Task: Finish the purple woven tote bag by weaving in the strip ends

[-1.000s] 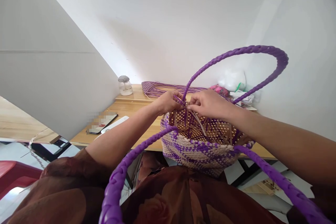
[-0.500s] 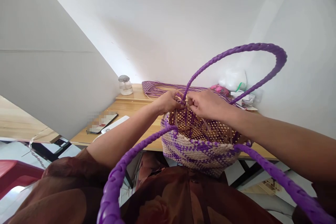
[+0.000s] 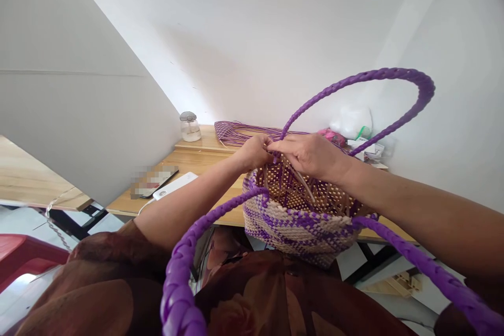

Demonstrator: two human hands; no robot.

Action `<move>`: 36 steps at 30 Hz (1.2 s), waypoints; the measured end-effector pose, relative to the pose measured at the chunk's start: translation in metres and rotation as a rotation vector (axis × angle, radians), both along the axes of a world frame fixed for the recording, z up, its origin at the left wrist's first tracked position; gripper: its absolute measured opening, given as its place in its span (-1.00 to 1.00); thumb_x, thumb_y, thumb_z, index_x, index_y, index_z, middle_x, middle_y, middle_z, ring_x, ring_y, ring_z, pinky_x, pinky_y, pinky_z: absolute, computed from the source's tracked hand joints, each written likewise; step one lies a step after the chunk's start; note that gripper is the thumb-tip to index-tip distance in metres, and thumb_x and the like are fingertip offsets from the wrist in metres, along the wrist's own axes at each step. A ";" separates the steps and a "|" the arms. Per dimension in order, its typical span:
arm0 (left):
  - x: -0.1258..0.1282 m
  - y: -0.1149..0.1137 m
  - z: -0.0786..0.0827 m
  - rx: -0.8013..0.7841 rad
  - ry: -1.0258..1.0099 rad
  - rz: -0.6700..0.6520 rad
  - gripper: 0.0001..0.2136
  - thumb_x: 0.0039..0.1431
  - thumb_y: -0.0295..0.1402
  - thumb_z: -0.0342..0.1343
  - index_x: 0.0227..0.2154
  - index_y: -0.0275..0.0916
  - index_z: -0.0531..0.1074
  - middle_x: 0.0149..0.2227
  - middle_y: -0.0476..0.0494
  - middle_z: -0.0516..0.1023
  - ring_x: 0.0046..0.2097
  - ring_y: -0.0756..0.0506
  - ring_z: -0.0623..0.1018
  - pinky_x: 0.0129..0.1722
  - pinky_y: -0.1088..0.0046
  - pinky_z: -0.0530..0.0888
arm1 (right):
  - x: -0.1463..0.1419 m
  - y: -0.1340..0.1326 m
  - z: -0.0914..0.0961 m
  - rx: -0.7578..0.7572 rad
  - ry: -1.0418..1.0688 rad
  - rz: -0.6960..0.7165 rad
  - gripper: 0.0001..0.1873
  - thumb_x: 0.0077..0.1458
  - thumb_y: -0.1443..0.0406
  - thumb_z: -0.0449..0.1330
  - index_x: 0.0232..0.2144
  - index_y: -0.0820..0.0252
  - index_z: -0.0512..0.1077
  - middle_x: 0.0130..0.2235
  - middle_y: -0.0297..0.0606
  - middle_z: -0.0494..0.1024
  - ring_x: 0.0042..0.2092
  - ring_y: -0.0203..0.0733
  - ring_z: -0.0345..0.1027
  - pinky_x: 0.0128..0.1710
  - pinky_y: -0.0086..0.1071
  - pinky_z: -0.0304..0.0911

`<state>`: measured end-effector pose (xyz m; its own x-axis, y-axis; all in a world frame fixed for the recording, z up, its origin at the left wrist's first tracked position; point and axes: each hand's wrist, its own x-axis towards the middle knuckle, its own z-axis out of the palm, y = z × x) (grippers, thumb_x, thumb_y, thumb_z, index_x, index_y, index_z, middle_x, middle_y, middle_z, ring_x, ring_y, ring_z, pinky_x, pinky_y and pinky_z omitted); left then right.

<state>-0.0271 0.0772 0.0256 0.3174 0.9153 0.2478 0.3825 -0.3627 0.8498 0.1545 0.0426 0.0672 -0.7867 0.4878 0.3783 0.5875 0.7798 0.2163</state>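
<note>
Basket (image 3: pixel 299 231), woven of flat purple and beige strips, sits at the near edge of the wood-grained desk (image 3: pixel 208 161). Its 2 handles (image 3: pixel 183 273) are glossy purple braids; 1 arches up. The left hand (image 3: pixel 256 152) and right hand (image 3: pixel 315 155) meet at the far rim, fingertips together; I cannot tell what either pinches. Thin purple strands (image 3: pixel 240 134) lie behind. Print on the papers (image 3: pixel 372 151) is too small to read.

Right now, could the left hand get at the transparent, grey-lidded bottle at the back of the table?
Probably yes: only a low bundle of thin purple strands appears near the way to the bottle, though the left hand is busy at the far braided purple handle.
</note>
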 end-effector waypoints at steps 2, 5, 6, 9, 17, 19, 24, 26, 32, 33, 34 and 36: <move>0.000 -0.001 0.001 0.004 -0.002 -0.011 -0.84 -0.14 -0.52 0.27 -0.50 -0.28 0.38 -0.52 0.01 0.45 -0.45 0.04 0.39 -0.42 0.47 0.30 | 0.000 -0.005 0.002 0.058 -0.047 -0.096 -0.61 0.22 0.41 -0.03 -0.03 0.15 0.49 -0.16 -0.20 0.58 -0.19 -0.18 0.43 -0.27 -0.36 0.21; 0.001 -0.002 0.002 -0.046 -0.090 -0.042 -0.76 -0.17 -0.59 0.26 -0.54 -0.25 0.28 -0.56 0.07 0.37 -0.50 0.08 0.34 -0.45 0.49 0.27 | 0.000 -0.014 0.005 0.084 -0.075 -0.260 -0.68 0.22 0.36 -0.01 -0.15 0.17 0.53 -0.28 -0.20 0.58 -0.29 -0.16 0.42 -0.36 -0.33 0.14; 0.001 -0.003 0.002 -0.064 -0.121 -0.066 -0.74 -0.17 -0.61 0.25 -0.55 -0.25 0.25 -0.57 0.08 0.35 -0.50 0.08 0.34 -0.46 0.49 0.27 | 0.000 -0.017 0.006 0.087 -0.077 -0.316 -0.70 0.23 0.34 0.00 -0.19 0.16 0.54 -0.32 -0.21 0.58 -0.32 -0.16 0.41 -0.38 -0.32 0.12; 0.001 -0.002 0.001 -0.062 -0.155 -0.137 -0.70 -0.20 -0.60 0.28 -0.54 -0.24 0.23 -0.54 0.07 0.36 -0.48 0.08 0.37 -0.45 0.49 0.29 | -0.002 -0.022 0.005 0.114 -0.106 -0.445 -0.73 0.21 0.31 0.02 -0.29 0.17 0.53 -0.41 -0.22 0.56 -0.41 -0.17 0.36 -0.42 -0.31 0.04; -0.005 -0.007 0.000 0.075 -0.048 -0.034 -0.79 -0.07 -0.34 0.30 -0.49 -0.26 0.35 -0.56 0.01 0.42 -0.51 0.06 0.37 -0.51 0.48 0.24 | -0.004 -0.018 0.004 0.244 -0.115 -0.411 -0.82 0.15 0.37 0.07 -0.33 0.24 0.48 -0.30 -0.14 0.54 -0.26 -0.09 0.37 -0.42 -0.29 0.00; -0.005 -0.007 0.002 0.097 -0.061 -0.044 -0.81 -0.07 -0.42 0.27 -0.53 -0.26 0.32 -0.56 0.02 0.41 -0.49 0.06 0.38 -0.50 0.48 0.26 | -0.004 -0.019 0.005 0.266 -0.123 -0.400 -0.83 0.14 0.38 0.07 -0.32 0.26 0.47 -0.27 -0.09 0.53 -0.21 -0.05 0.36 -0.38 -0.28 0.03; -0.004 -0.006 0.001 0.070 -0.103 -0.063 -0.79 -0.05 -0.50 0.23 -0.55 -0.26 0.26 -0.57 0.05 0.36 -0.51 0.07 0.34 -0.50 0.49 0.26 | -0.001 -0.019 0.006 0.056 -0.078 -0.515 -0.81 0.16 0.30 0.05 -0.36 0.23 0.45 -0.44 -0.17 0.49 -0.47 -0.20 0.24 -0.46 -0.29 -0.07; -0.004 -0.005 0.001 0.060 -0.120 -0.065 -0.80 -0.05 -0.53 0.22 -0.53 -0.26 0.26 -0.57 0.04 0.36 -0.50 0.07 0.35 -0.50 0.50 0.26 | 0.001 -0.018 0.006 -0.031 -0.055 -0.493 -0.80 0.15 0.29 0.05 -0.43 0.20 0.44 -0.47 -0.21 0.48 -0.49 -0.23 0.21 -0.47 -0.30 -0.09; -0.003 -0.004 -0.001 -0.021 -0.175 -0.110 -0.79 -0.03 -0.58 0.20 -0.38 -0.26 0.30 -0.54 0.08 0.37 -0.49 0.08 0.38 -0.45 0.52 0.31 | 0.000 -0.016 -0.001 -0.158 -0.031 -0.450 -0.75 0.10 0.24 0.14 -0.58 0.18 0.40 -0.52 -0.27 0.46 -0.48 -0.25 0.21 -0.47 -0.32 -0.08; -0.003 -0.004 -0.001 -0.040 -0.175 -0.104 -0.78 -0.03 -0.58 0.21 -0.34 -0.25 0.31 -0.54 0.08 0.39 -0.49 0.07 0.39 -0.45 0.51 0.31 | -0.001 -0.015 -0.003 -0.168 -0.042 -0.450 -0.74 0.09 0.23 0.16 -0.59 0.18 0.39 -0.53 -0.27 0.46 -0.49 -0.26 0.20 -0.48 -0.32 -0.09; -0.003 -0.004 0.000 -0.055 -0.175 -0.097 -0.76 -0.03 -0.59 0.21 -0.32 -0.26 0.31 -0.53 0.07 0.41 -0.48 0.06 0.40 -0.44 0.51 0.33 | -0.003 -0.016 -0.005 -0.174 -0.056 -0.456 -0.74 0.08 0.22 0.18 -0.59 0.18 0.40 -0.53 -0.27 0.46 -0.50 -0.27 0.20 -0.48 -0.32 -0.09; -0.002 -0.005 0.001 -0.084 -0.182 -0.113 -0.76 -0.03 -0.60 0.20 -0.30 -0.28 0.34 -0.53 0.05 0.44 -0.47 0.05 0.43 -0.42 0.50 0.35 | -0.006 -0.016 -0.007 -0.160 -0.090 -0.462 -0.76 0.08 0.21 0.19 -0.56 0.19 0.42 -0.51 -0.24 0.47 -0.49 -0.26 0.21 -0.47 -0.32 -0.09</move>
